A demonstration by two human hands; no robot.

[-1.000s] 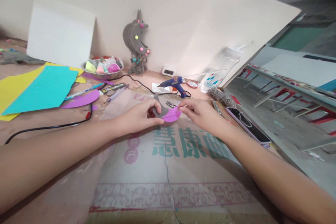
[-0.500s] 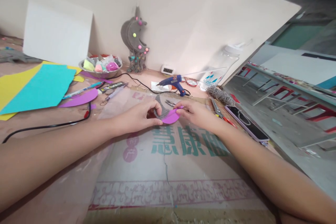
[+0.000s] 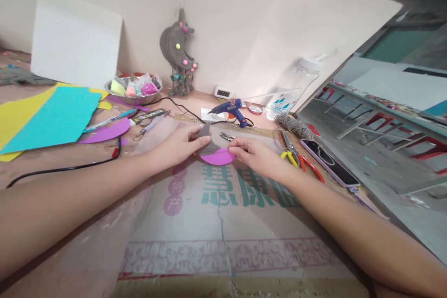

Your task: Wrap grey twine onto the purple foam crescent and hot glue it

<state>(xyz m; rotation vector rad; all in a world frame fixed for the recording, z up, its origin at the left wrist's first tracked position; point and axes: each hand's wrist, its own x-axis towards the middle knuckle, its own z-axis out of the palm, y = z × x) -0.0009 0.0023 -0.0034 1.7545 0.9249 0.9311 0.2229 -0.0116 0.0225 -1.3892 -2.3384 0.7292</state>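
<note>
A crescent [image 3: 218, 156] of purple card, its upper left part covered in grey yarn, is held over the printed plastic sheet [image 3: 181, 251]. My left hand [image 3: 191, 141] is closed on the grey part, thumb on the front face and fingers behind. With thumb and forefinger together, my right hand [image 3: 244, 152] pinches the purple tip at the right; whether yarn is also in that pinch I cannot make out. Just beyond the crescent lie small scissors [image 3: 226, 137], partly hidden by my right hand.
Behind stands a blue glue gun [image 3: 230, 111] with its cord. A finished grey moon ornament [image 3: 176, 46] leans on the wall. To the right are pliers [image 3: 291, 146], grey yarn [image 3: 294, 125] and a phone [image 3: 328, 162]. Coloured sheets [image 3: 52, 118] and a bowl [image 3: 134, 98] stand left.
The crescent has turned so its grey face shows more fully. My left thumb has moved up from the lower edge onto the grey part. My right hand still pinches the right tip.
</note>
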